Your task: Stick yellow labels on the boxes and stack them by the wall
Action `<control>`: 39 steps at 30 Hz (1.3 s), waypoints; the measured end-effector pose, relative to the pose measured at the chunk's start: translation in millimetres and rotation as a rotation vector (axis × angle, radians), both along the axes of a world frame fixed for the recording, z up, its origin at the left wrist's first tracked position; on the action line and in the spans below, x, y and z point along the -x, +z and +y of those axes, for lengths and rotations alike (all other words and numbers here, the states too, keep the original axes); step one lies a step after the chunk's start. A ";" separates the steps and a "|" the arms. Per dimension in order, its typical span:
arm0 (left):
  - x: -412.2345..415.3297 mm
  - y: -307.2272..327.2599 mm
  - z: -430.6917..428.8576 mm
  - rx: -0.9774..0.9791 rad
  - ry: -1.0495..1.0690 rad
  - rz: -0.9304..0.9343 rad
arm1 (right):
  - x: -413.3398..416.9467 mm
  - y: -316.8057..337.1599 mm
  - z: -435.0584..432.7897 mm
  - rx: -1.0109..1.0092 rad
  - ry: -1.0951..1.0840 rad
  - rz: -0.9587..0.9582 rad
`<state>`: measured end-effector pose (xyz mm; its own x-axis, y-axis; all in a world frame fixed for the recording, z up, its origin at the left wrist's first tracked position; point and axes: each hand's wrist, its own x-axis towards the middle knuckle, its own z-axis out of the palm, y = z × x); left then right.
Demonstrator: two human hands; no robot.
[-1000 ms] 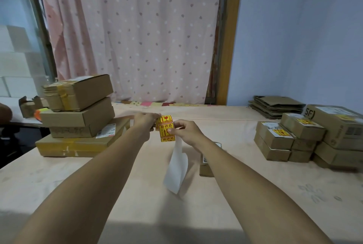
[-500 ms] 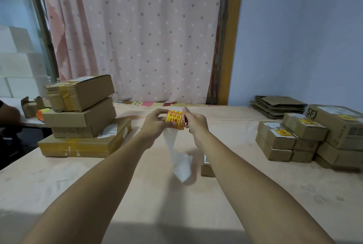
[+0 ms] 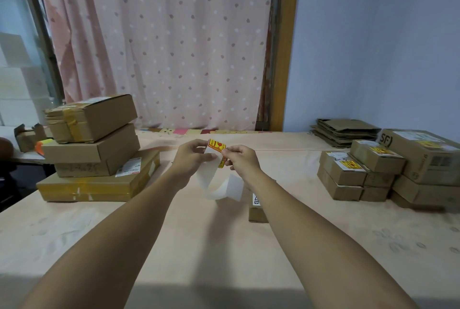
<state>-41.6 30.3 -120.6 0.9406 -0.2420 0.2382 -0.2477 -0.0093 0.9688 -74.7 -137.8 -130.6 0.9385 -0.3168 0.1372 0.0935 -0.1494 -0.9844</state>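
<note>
My left hand [image 3: 191, 159] pinches a roll of yellow labels [image 3: 216, 147] with red print, held above the middle of the table. A white backing strip [image 3: 216, 184] hangs from the roll and curls over the table. My right hand [image 3: 242, 159] pinches a yellow label at the roll's right side. A small cardboard box [image 3: 257, 206] lies on the table under my right forearm, mostly hidden. By the blue wall on the right stand stacked boxes [image 3: 378, 157] with yellow labels on top. A pile of unlabelled boxes [image 3: 94, 144] stands on the left.
Flattened cardboard [image 3: 346, 130] lies at the back right by the wall. A pink dotted curtain [image 3: 161, 47] hangs behind the table [image 3: 224, 246]. A small open carton [image 3: 27, 135] and an orange object [image 3: 41, 145] sit at the far left.
Both hands rose slightly with the roll. The right hand moved from the hanging label strip to the roll's right side, and the white backing strip now curls lower to the right.
</note>
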 end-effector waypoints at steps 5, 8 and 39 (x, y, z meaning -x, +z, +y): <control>1.1 -5.2 -4.8 -0.086 0.058 -0.106 | -0.9 -1.3 5.2 0.477 -0.105 -0.174; -2.9 -9.1 -4.1 -0.126 0.077 -0.174 | -2.4 -2.1 7.0 0.538 -0.054 -0.226; -7.0 -28.7 30.2 -0.624 0.120 -0.276 | -1.2 -16.6 -9.8 0.605 -0.125 -0.122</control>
